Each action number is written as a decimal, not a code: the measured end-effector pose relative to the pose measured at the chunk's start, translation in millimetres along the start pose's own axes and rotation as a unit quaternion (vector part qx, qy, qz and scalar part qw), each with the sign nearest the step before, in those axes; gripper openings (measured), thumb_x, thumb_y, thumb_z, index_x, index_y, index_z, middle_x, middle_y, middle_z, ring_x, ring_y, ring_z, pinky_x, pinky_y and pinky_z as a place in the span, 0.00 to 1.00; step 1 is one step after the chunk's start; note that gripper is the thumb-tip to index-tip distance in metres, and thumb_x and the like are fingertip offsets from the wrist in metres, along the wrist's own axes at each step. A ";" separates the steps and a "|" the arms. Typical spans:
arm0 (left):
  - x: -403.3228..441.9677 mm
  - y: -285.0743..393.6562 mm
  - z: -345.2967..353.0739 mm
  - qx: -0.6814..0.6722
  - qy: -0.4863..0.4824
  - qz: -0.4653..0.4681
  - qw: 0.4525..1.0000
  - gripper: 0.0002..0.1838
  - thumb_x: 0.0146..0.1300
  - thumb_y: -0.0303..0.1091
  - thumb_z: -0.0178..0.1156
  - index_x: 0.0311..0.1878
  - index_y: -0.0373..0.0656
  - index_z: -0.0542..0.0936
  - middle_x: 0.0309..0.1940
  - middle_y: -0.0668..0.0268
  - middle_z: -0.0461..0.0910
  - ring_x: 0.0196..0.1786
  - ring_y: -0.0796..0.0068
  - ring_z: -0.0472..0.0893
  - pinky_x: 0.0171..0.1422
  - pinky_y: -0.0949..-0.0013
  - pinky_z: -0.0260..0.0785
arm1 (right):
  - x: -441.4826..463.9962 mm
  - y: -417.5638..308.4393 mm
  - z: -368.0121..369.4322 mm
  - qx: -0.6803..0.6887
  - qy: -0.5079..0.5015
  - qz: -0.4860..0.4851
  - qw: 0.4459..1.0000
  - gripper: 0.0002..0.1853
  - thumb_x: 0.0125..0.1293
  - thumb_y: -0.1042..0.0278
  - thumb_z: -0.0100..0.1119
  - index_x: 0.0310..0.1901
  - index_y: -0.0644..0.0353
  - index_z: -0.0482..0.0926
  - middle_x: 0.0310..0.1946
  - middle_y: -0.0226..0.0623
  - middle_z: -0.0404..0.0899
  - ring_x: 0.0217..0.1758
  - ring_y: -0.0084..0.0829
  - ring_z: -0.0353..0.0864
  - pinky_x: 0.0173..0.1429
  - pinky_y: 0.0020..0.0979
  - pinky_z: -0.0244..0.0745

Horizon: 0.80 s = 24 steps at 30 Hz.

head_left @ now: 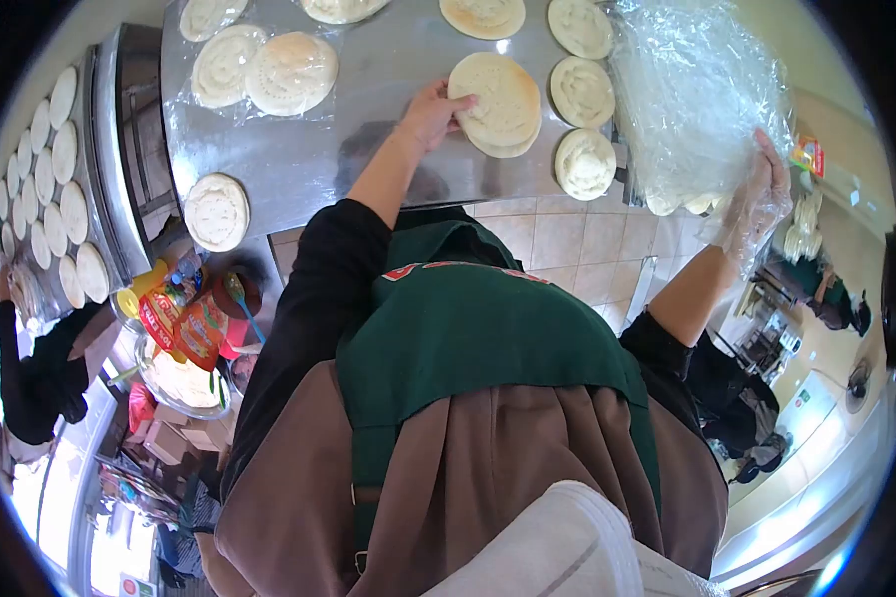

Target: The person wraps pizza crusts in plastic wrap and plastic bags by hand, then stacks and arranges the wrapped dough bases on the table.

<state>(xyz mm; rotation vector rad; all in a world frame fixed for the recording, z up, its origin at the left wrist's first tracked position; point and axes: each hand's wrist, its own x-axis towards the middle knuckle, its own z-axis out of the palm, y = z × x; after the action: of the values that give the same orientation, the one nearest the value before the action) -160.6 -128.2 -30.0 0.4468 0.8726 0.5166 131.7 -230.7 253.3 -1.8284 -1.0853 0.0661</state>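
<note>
My left hand (433, 117) grips the near-left edge of a round flatbread (498, 95), thumb on top and fingers underneath. A second flatbread shows beneath it, slightly offset, over the steel table (388, 60). Out to the right, my right hand (762, 194) wears a clear plastic glove. Its fingers stretch out along the edge of a heap of clear plastic bags (702, 95); whether they pinch a sheet I cannot tell. Between the hands, pale flatbreads (582, 92) form a column beside the plastic.
Several flatbreads (292, 75) lie on clear plastic at the table's left, with another flatbread (217, 211) at the near-left corner. A rack of flatbreads (58, 189) stands far left. Below it are bright food packets (201, 328) and a bowl (184, 383). Other people are at both sides.
</note>
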 end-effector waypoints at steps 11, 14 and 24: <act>94.2 9.4 18.0 0.016 0.095 0.103 0.990 0.23 0.46 0.20 0.62 0.49 0.35 0.71 0.42 0.59 0.77 0.46 0.63 0.78 0.48 0.61 0.74 | -23.0 26.0 -46.7 -0.045 0.059 -0.001 0.997 0.14 0.62 0.77 0.46 0.45 0.65 0.82 0.41 0.37 0.80 0.42 0.21 0.76 0.50 0.21 0.68; 158.2 3.6 -23.7 0.409 0.253 0.349 0.804 0.23 0.40 0.19 0.58 0.45 0.33 0.72 0.37 0.58 0.77 0.42 0.63 0.77 0.46 0.61 0.73 | -30.5 34.4 -64.3 -0.126 0.035 0.007 0.991 0.14 0.64 0.75 0.47 0.47 0.69 0.79 0.46 0.41 0.81 0.49 0.26 0.77 0.57 0.24 0.69; 123.6 25.6 51.7 0.038 0.079 0.141 0.986 0.15 0.41 0.20 0.58 0.37 0.31 0.75 0.37 0.52 0.77 0.39 0.61 0.79 0.42 0.62 0.74 | -39.9 60.7 -82.2 -0.172 0.040 0.043 0.983 0.14 0.65 0.74 0.47 0.46 0.66 0.81 0.46 0.40 0.81 0.50 0.28 0.77 0.59 0.27 0.68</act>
<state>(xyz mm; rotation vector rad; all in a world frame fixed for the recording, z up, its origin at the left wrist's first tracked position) -58.7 -42.8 -60.5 0.6098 0.9903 0.7888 185.7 -324.4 235.2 -2.1666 -1.0069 -0.1513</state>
